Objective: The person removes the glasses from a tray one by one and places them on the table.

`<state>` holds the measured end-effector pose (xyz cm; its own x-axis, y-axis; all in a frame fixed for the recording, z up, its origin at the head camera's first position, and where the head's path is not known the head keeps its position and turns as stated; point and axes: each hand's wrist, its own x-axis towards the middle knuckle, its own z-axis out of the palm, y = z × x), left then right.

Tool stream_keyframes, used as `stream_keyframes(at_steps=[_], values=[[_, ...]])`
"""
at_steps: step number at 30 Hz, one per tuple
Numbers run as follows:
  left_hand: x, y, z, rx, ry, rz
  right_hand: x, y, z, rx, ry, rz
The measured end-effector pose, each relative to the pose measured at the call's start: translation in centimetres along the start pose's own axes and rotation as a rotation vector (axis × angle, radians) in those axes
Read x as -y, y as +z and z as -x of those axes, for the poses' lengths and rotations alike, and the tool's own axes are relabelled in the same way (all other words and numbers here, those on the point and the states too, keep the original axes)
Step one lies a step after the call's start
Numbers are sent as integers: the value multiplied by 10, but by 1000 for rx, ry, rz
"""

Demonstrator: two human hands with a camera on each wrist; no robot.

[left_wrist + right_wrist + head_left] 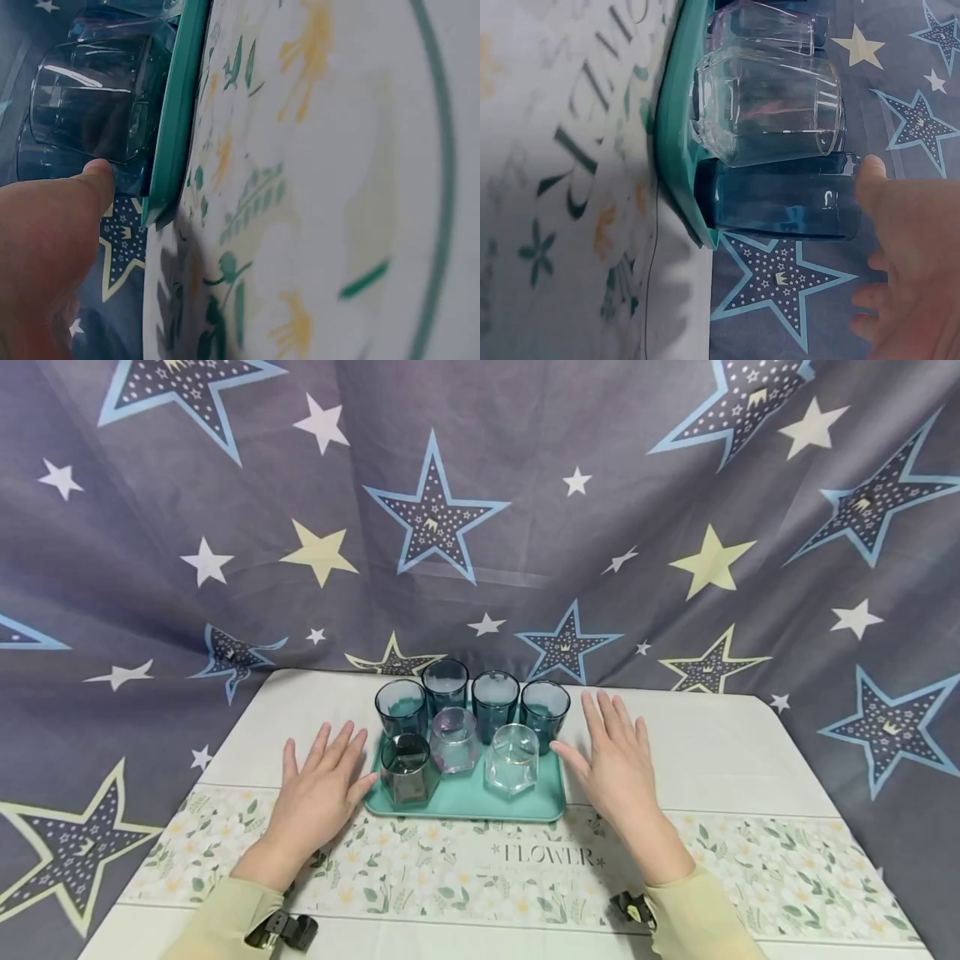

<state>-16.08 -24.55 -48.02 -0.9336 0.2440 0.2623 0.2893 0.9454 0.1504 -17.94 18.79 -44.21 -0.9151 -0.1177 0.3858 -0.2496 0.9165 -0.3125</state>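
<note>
A teal tray (465, 810) full of glasses lies between my two hands. Across its back stand several blue glasses, among them one at the left (401, 710) and one at the right (545, 710). In front are a dark grey glass (408, 768), a pinkish clear glass (454, 739) and a clear faceted glass (513, 760). My left hand (318, 789) is spread out at the tray's left side, its thumb by the dark grey glass. On the right side my right hand (617, 764) has its fingers extended, thumb near the rightmost blue glass. Neither hand holds anything.
The tray rests on a white table (712, 743) with a floral printed band (450, 877) running across it. A grey curtain (525, 552) patterned with stars hangs right behind the table's back edge. Dark straps with small devices (283, 931) sit at both wrists.
</note>
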Motion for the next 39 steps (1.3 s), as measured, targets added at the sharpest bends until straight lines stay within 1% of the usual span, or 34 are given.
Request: stream_keyframes(at_steps=[3,8,13,20,31,36,39], values=[[-1,3,2,6,-3,10,2,2,-3,-8,1,-16],[-2,7,6,13,-15,35,5,3,-8,15,23,-34],[1,12,8,20,-37,57,7,3,-11,21,33,-55],[2,17,9,35,-54,94,9,6,-16,20,42,-92],[1,22,10,70,-61,148,14,11,-24,35,44,-158],[3,27,11,88,-75,181,15,12,-28,48,53,-210],[3,30,12,83,-77,199,16,12,-30,59,57,-246]])
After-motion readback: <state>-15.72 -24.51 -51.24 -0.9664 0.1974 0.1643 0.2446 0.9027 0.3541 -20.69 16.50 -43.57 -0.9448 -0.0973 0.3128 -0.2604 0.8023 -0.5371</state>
